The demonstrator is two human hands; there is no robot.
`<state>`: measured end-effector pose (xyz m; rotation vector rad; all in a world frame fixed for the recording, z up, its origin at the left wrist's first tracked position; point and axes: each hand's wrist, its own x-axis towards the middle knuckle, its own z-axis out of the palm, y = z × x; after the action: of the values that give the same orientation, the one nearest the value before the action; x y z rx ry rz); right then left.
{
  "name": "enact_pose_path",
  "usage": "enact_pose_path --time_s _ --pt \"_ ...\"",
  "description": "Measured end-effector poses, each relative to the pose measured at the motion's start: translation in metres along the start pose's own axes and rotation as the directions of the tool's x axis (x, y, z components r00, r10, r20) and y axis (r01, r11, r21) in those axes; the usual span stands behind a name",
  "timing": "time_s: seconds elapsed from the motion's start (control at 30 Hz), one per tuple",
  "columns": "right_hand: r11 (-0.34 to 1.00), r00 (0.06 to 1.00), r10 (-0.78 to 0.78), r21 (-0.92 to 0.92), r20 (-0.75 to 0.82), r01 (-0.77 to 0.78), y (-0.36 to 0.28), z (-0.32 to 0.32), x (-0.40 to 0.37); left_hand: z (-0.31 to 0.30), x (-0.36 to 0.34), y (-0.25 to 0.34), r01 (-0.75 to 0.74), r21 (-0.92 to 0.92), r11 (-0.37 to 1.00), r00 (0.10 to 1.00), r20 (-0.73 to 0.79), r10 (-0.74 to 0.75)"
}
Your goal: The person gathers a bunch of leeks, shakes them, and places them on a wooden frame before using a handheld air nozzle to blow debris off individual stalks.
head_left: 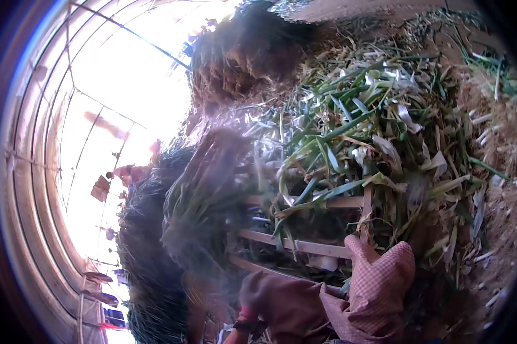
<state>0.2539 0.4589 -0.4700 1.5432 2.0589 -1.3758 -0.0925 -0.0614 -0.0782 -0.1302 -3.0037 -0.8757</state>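
Observation:
A wristband (249, 324) marks my left wrist at the bottom edge. My left hand (257, 289), in a brownish glove or cloth, is blurred, and its fingers do not show clearly. Just beyond it is a motion-smeared bunch of green onions (204, 212). Pink checked fabric covers my right hand (381, 275); a thumb-like part stands apart from the rest, and I cannot tell how the fingers lie. It is right at the end of a wooden slat of a crate (321, 249), partly under loose onion leaves.
A heap of green and dry onion leaves (350, 120) spreads beyond the crate. Stacked onions with dirty roots (241, 63) stand at the back, and a dark leafy stack (155, 241) stands at left. Scraps litter the soil (499, 241) at right; metal framing (46, 172) curves along the left.

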Motion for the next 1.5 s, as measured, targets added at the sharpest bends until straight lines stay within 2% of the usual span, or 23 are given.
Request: enact_pose_path --time_s 0.2,0.37,0.43,0.47,0.53,0.57,0.6,0.63,0.67,0.7,0.73,0.8,0.83,0.9,0.97,1.0,1.03,1.1,1.17,1.23,1.3,1.37,1.5 --pt "0.852 0.942 -0.271 0.405 -0.198 0.331 -0.089 -0.154 0.007 0.01 0.003 -0.025 -0.073 -0.05 0.996 0.997 -0.032 0.072" --pt "0.59 0.767 -0.59 0.513 -0.253 0.623 -0.272 -0.238 -0.13 0.003 0.001 -0.021 -0.16 -0.009 0.987 0.985 -0.06 0.159" --pt "0.471 0.742 -0.666 0.728 -0.077 0.498 -0.352 -0.224 -0.223 -0.009 -0.002 0.008 -0.225 -0.025 0.974 0.972 -0.079 0.223" --pt "0.563 0.77 -0.636 0.716 0.054 0.414 -0.384 -0.217 -0.264 -0.016 -0.004 0.026 -0.289 -0.025 0.957 0.954 -0.086 0.286" --pt "0.675 0.743 -0.652 0.563 0.151 0.477 -0.42 -0.177 -0.311 -0.027 -0.009 0.06 -0.256 -0.206 0.944 0.96 0.062 0.274" --pt "0.605 0.657 -0.722 0.659 0.218 0.446 -0.424 -0.152 -0.317 -0.039 -0.019 0.092 -0.169 -0.467 0.868 0.957 0.133 0.258" --pt "0.638 0.55 -0.74 0.662 0.387 0.393 -0.426 -0.131 -0.311 -0.008 -0.021 0.072 -0.037 -0.797 0.603 0.931 0.193 0.311" --pt "0.3 0.177 -0.93 0.389 0.322 0.871 -0.436 -0.105 -0.311 -0.026 -0.033 0.095 0.364 -0.866 0.343 0.845 0.462 0.27" --pt "0.485 0.274 -0.87 0.608 0.41 0.628 -0.45 -0.076 -0.342 -0.033 -0.035 0.104 0.341 -0.881 0.329 0.832 0.445 0.33" --pt "0.591 0.397 -0.804 0.514 0.443 0.622 -0.455 -0.049 -0.363 -0.035 -0.037 0.107 0.31 -0.896 0.318 0.816 0.422 0.395" --pt "0.595 0.38 -0.785 0.421 0.489 0.685 -0.448 -0.029 -0.358 -0.033 -0.041 0.105 0.314 -0.899 0.304 0.824 0.417 0.384" --pt "0.436 0.291 -0.84 0.251 0.457 0.864 -0.452 0.007 -0.377 -0.031 -0.043 0.1 0.284 -0.951 0.125 0.872 0.31 0.379" --pt "0.356 0.262 -0.884 0.194 0.387 0.914 -0.449 0.026 -0.384 -0.033 -0.042 0.09 0.281 -0.953 0.114 0.878 0.303 0.369" --pt "0.426 0.279 -0.859 0.296 0.429 0.855 -0.453 0.035 -0.4 -0.034 -0.039 0.067 0.347 -0.907 0.24 0.887 0.401 0.23" --pt "0.235 0.176 -0.842 0.053 0.509 0.971 -0.463 0.037 -0.419 -0.038 -0.038 0.065 0.314 -0.931 0.187 0.94 0.332 0.078" --pt "0.147 0.2 -0.818 -0.139 0.54 0.979 -0.448 0.05 -0.411 -0.037 -0.035 0.051 0.395 -0.901 0.18 0.906 0.414 0.088" --pt "0.141 0.189 -0.809 -0.128 0.556 0.982 -0.446 0.06 -0.413 -0.034 -0.032 0.042 0.47 -0.866 0.173 0.865 0.49 0.104" --pt "0.271 0.342 -0.765 -0.21 0.545 0.939 -0.449 0.077 -0.415 -0.024 -0.027 0.046 0.422 -0.878 0.225 0.895 0.443 0.047" --pt "0.302 0.359 -0.759 -0.194 0.543 0.933 -0.452 0.09 -0.395 -0.02 -0.011 0.029 0.276 -0.882 0.381 0.919 0.358 0.163" --pt "0.424 0.39 -0.779 -0.045 0.491 0.905 -0.459 0.09 -0.375 -0.026 0.005 0.015 0.074 -0.829 0.554 0.98 0.165 0.115" --pt "0.616 0.544 -0.686 -0.013 0.483 0.788 -0.482 0.085 -0.37 -0.041 0.036 -0.029 0.14 -0.818 0.558 0.977 0.204 0.054" --pt "0.66 0.608 -0.65 -0.059 0.456 0.749 -0.481 0.088 -0.342 -0.089 0.06 -0.046 0.193 -0.89 0.413 0.981 0.19 -0.048" --pt "0.71 0.636 -0.677 0.102 0.371 0.697 -0.461 0.099 -0.289 -0.108 0.122 -0.149 0.182 -0.812 0.555 0.949 -0.002 -0.315"
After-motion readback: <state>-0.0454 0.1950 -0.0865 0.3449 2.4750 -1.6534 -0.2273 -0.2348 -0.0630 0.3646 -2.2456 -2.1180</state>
